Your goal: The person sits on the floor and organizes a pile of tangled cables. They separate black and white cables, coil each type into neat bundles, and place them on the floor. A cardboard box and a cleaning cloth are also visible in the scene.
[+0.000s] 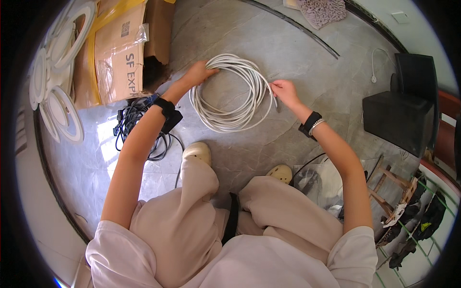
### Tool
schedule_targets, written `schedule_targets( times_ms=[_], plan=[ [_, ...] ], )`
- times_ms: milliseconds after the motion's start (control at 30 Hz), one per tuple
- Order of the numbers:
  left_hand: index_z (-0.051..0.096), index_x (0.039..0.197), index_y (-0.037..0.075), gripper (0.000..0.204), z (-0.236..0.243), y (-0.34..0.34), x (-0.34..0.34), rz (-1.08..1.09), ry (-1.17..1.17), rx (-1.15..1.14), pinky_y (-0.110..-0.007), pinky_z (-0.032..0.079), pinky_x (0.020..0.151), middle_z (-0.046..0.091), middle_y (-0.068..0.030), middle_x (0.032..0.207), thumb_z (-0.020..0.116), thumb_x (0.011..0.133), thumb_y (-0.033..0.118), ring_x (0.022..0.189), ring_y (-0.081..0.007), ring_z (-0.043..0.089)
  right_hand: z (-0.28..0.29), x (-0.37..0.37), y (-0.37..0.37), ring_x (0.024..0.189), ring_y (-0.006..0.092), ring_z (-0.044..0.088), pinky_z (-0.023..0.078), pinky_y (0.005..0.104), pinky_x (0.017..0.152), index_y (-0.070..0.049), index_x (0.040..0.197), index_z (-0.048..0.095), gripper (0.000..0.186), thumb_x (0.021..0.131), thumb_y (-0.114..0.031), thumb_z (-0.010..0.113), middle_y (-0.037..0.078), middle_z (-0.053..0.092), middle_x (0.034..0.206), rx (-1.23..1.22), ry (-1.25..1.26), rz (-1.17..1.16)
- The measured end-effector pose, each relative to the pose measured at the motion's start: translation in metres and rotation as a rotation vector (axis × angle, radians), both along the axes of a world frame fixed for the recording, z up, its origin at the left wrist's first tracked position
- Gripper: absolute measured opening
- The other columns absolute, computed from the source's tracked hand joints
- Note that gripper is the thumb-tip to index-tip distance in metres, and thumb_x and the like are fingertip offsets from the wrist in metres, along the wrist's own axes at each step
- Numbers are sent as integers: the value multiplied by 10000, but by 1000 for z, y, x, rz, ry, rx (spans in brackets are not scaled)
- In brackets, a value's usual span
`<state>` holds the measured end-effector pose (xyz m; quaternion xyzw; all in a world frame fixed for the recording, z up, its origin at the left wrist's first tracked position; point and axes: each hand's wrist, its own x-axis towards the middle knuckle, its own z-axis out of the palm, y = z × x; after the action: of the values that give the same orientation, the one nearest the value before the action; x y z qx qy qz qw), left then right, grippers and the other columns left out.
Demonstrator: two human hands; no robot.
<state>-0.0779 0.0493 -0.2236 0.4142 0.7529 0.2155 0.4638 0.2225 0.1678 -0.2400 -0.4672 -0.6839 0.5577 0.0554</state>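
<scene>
A coil of white cable [230,120] lies looped on the grey stone floor in front of me. My left hand [199,73] grips the coil's far left edge, fingers closed over the strands. My right hand [283,91] pinches the coil at its right side, near a loose cable end. Both wrists wear black bands; the right one also has a beaded bracelet. My knees and pale shoes sit just below the coil.
A tangle of black cables [132,122] lies to the left. Cardboard boxes [122,48] and white ring-shaped parts [60,103] stand at far left. A black box [398,120] sits right, a wooden stool [391,185] and a rack beside it, a mat [321,10] at top.
</scene>
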Motion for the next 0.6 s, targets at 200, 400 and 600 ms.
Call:
schedule_targets(
  times_ms=[200, 400, 600],
  plan=[
    [615, 940, 26, 340, 2, -4, 6, 1, -3, 55, -301, 407, 442, 557, -69, 601, 638, 799, 334, 469, -138, 493, 2, -9, 5, 621, 125, 621, 472, 226, 499, 42, 962, 611, 195, 873, -121, 550, 95, 655, 769, -233, 6, 51],
    [614, 975, 18, 364, 3, -4, 7, 33, -2, -14, -324, 438, 554, 593, -90, 658, 639, 798, 335, 546, -172, 541, 5, -9, 0, 668, 177, 659, 539, 256, 579, 73, 939, 602, 175, 833, -66, 594, 126, 656, 785, -326, 55, -13],
    [598, 985, 2, 404, 13, -12, 12, 27, 134, 173, -350, 464, 687, 641, -177, 816, 650, 790, 351, 737, -272, 620, -10, -13, -7, 622, 187, 656, 536, 261, 575, 81, 874, 613, 157, 800, -56, 628, 133, 659, 760, -138, 16, -62]
  ],
)
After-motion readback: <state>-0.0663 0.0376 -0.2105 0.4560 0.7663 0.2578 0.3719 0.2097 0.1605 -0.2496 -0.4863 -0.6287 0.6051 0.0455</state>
